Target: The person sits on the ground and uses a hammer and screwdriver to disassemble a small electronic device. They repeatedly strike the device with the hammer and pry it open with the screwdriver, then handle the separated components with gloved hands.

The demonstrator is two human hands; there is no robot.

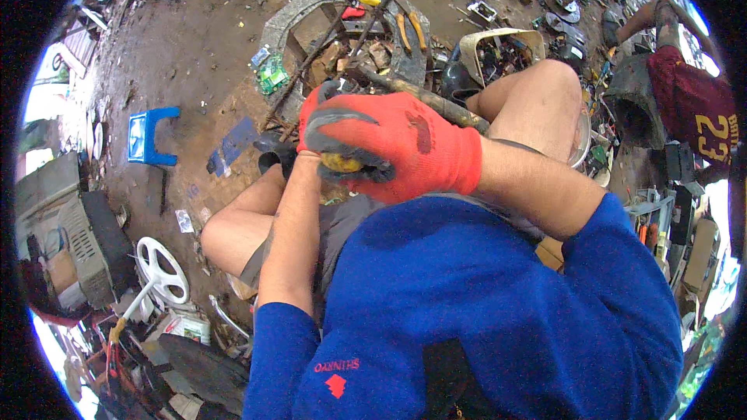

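My right hand (412,140), in a red knit glove with a grey coating, is closed around a stubby yellow handle (341,162). The handle's end pokes out below the curled fingers; the rest of the tool is hidden. My left hand (309,113), also red-gloved, is right behind the right one and mostly covered by it, so its fingers and anything in them cannot be made out. Both hands are together above my lap. Just beyond them stands a round concrete ring (282,25), with pliers (411,33) and a yellow-handled screwdriver (366,0) lying across it.
A green circuit board (272,75) lies at the ring's left edge. Beside my knee is a cream tub (469,45) of scrap parts. A blue stool (153,136) and a white steering wheel (163,271) are to the left. Another person's maroon shirt (689,101) shows at right.
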